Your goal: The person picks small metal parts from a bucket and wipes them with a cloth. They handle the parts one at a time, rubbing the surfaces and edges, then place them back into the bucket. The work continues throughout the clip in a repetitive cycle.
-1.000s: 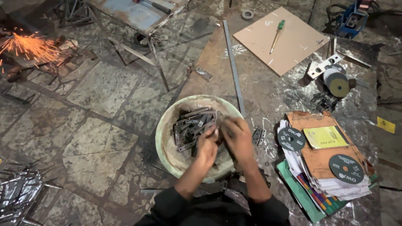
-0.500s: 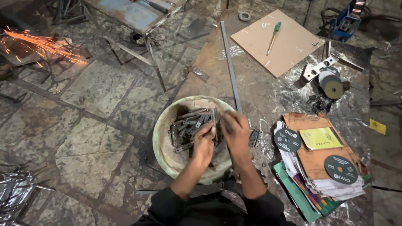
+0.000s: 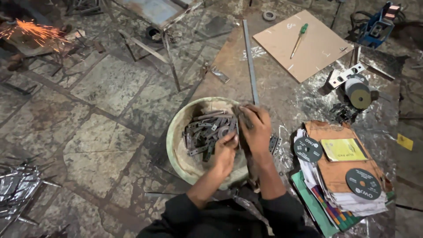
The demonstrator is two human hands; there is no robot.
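Both forearms reach forward from dark sleeves over a round, pale basin point(image 3: 176, 145). The left hand point(image 3: 225, 150) is curled, fingers pinched on one of the flat metal pieces point(image 3: 205, 132) heaped inside the basin. The right hand point(image 3: 255, 128) arches over the basin's right rim, fingers bent down around a dark strip of metal; how firm that grip is cannot be told.

The pieces are grey, short, flat bars, too jumbled to count. The basin has a worn, chalky inside and sits on a rusty, scuffed metal tabletop point(image 3: 229, 53).

Just right of the basin lies a stack of papers point(image 3: 343, 176) with two dark cutting discs point(image 3: 307, 149) on it. Farther off lie one long steel bar point(image 3: 250, 61), one brown board point(image 3: 304, 44) carrying one green-handled screwdriver point(image 3: 298, 39), and one angle grinder point(image 3: 357, 92). Orange sparks point(image 3: 35, 31) fly at the upper left.
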